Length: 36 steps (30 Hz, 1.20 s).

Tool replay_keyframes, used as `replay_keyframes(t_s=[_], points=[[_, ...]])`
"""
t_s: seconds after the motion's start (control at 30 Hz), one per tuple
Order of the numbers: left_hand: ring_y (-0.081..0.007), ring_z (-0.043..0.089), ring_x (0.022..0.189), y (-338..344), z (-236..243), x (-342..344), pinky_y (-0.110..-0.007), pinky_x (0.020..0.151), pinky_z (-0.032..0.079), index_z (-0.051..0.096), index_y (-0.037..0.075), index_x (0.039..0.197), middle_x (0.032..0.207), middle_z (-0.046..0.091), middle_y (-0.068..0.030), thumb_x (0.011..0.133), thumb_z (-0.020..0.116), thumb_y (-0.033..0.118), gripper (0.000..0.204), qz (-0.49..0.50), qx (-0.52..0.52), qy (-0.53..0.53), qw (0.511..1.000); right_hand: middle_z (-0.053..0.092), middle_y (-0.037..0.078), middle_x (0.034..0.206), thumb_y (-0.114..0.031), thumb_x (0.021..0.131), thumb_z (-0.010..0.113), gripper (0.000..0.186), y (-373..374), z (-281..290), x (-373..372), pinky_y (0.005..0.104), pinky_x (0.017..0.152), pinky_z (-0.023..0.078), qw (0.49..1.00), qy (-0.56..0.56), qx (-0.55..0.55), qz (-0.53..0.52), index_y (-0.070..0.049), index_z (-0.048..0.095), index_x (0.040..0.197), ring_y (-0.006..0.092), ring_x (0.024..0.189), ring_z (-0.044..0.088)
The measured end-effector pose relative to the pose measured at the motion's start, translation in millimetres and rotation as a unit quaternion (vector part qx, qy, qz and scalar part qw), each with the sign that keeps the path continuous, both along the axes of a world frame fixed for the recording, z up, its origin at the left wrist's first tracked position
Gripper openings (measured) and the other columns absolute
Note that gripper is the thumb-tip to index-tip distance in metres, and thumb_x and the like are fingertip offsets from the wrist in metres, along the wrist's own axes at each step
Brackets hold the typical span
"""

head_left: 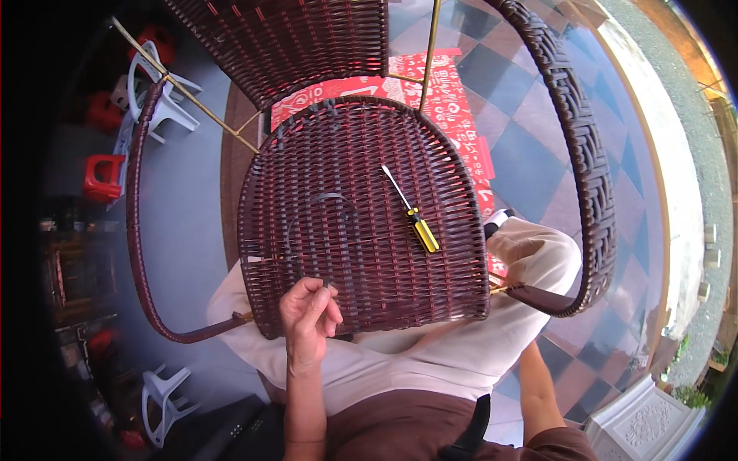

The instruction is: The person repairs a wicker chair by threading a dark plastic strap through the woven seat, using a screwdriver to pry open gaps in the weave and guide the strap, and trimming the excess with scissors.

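Observation:
A dark brown woven rattan-style chair [361, 269] rests across my lap, its seat facing up. My left hand [310, 313] is at the seat's near edge, thumb and fingers pinched on the end of a thin dark grey weaving strip [330, 196]. The strip curls in a loose loop over the seat. Several grey strands run through the brown weave near the middle. On the right half of the seat lies a flat-blade screwdriver [423, 230] with a yellow and black handle. My right forearm [538, 388] goes down beside my right knee; the hand itself is hidden.
The wrapped armrests [600, 192] curve out on both sides, and the woven backrest [307, 38] rises at the far end. Under the chair lies a red patterned sheet [465, 131] on the tiles. White plastic chairs [165, 107] and a red stool [104, 177] stand at left.

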<state>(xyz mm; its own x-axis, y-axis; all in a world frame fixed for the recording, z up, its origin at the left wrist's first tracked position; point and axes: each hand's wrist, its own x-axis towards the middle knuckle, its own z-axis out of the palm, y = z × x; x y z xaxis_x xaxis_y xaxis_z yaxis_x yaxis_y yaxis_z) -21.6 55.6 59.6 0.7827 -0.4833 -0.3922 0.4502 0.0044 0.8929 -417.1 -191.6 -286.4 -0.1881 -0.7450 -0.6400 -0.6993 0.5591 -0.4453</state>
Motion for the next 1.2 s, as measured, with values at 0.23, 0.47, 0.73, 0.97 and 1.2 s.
replay_keyframes(t_s=[0.23, 0.47, 0.73, 0.97, 1.2], points=[[-0.0063, 0.041, 0.038, 5, -3, 7, -0.016, 0.035, 0.029, 0.055, 0.001, 0.084, 0.056, 0.055, -0.0059, 0.086, 0.053, 0.011, 0.010, 0.012, -0.006, -0.003, 1.000, 0.048, 0.002, 0.063, -0.025, 0.081, 0.053, 0.023, 30, -13, 14, 0.0266, 0.050, 0.038, 0.994, 0.108, -0.003, 0.030, -0.003, 0.050, 0.079, 0.0100, 0.057, 0.047], [-0.0066, 0.041, 0.039, 17, -9, 12, -0.016, 0.036, 0.030, 0.055, 0.002, 0.086, 0.058, 0.055, -0.0051, 0.085, 0.054, 0.012, 0.009, 0.093, -0.032, 0.017, 0.995, 0.043, 0.000, 0.065, -0.026, 0.088, 0.046, 0.025, -51, 197, 53, 0.0261, 0.050, 0.034, 0.831, -0.117, -0.498, -0.220, -0.002, 0.050, 0.086, 0.0093, 0.056, 0.041], [-0.0065, 0.038, 0.037, 30, -19, 24, -0.017, 0.035, 0.027, 0.054, 0.003, 0.084, 0.055, 0.051, -0.0036, 0.086, 0.053, 0.012, 0.010, 0.083, -0.101, 0.034, 0.991, 0.054, 0.010, 0.075, 0.000, 0.077, 0.053, 0.003, 81, 416, 236, 0.0354, 0.061, 0.044, 0.692, -0.230, -0.597, 0.336, 0.000, 0.052, 0.079, 0.0239, 0.065, 0.053], [-0.0053, 0.035, 0.037, 90, -18, 17, -0.017, 0.032, 0.024, 0.053, 0.000, 0.086, 0.058, 0.050, -0.0026, 0.086, 0.052, 0.010, 0.010, 0.207, -0.129, -0.003, 0.970, 0.053, 0.012, 0.075, -0.006, 0.076, 0.063, 0.016, 102, 303, 391, 0.0345, 0.055, 0.046, 0.713, -0.267, -0.396, 0.512, -0.001, 0.061, 0.091, 0.0266, 0.061, 0.056], [-0.0032, 0.026, 0.035, 165, -1, 21, -0.016, 0.030, 0.022, 0.044, 0.003, 0.087, 0.056, 0.038, 0.0007, 0.091, 0.046, 0.013, 0.011, 0.238, -0.191, -0.058, 0.951, 0.055, 0.011, 0.078, -0.010, 0.073, 0.064, 0.014, 108, 280, 404, 0.0371, 0.061, 0.046, 0.720, -0.183, -0.407, 0.531, -0.005, 0.063, 0.087, 0.0294, 0.068, 0.057]])
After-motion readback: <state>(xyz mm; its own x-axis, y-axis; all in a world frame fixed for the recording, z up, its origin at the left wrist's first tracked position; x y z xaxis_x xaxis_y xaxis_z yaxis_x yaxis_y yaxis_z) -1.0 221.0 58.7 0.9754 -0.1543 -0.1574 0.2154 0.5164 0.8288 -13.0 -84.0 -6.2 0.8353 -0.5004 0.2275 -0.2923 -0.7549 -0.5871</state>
